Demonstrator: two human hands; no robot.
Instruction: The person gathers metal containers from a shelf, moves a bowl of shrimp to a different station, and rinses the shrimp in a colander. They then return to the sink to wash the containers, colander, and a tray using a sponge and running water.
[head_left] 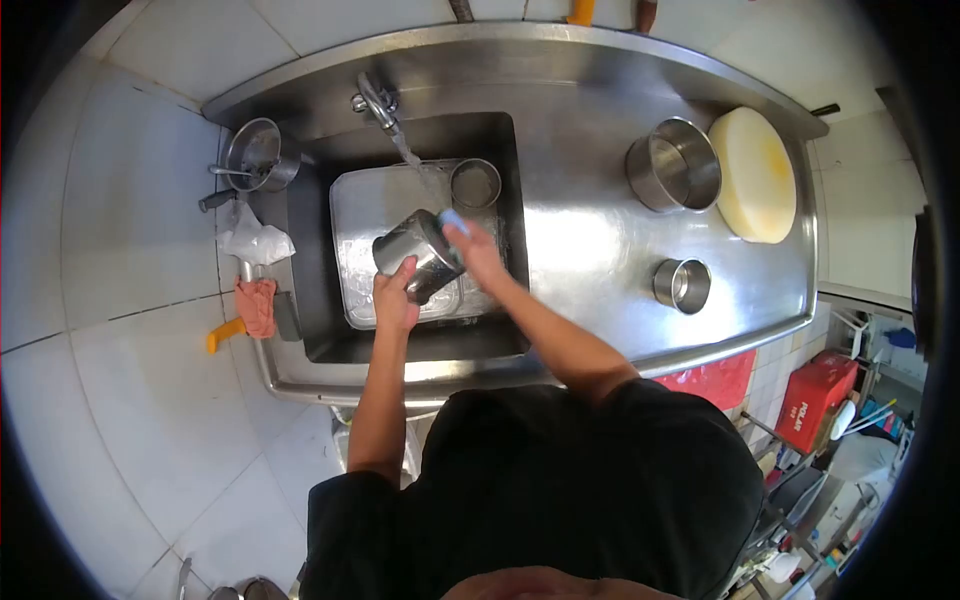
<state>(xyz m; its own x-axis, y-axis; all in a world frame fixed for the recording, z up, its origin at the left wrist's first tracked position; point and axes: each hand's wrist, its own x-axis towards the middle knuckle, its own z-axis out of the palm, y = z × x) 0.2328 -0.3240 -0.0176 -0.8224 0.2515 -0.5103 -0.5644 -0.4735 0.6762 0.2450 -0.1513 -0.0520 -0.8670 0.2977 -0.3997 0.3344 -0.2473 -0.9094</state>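
Note:
Over the sink [320, 350], my left hand [396, 296] grips a metal container [405, 252], which is tilted. My right hand [475, 253] holds a blue sponge [453, 221] against the container's right side. Water runs from the faucet [376, 103] just above and behind both hands. Below them in the basin lies a clear plastic tray [352, 215], and a round metal cup [475, 184] stands near its back right corner.
A large metal pot [673, 166], a smaller cup [682, 286] and a pale round slab [755, 175] are on the right counter. At the sink's left edge are a pot with a spoon [262, 155], a white bag [258, 238] and a pink cloth [256, 307].

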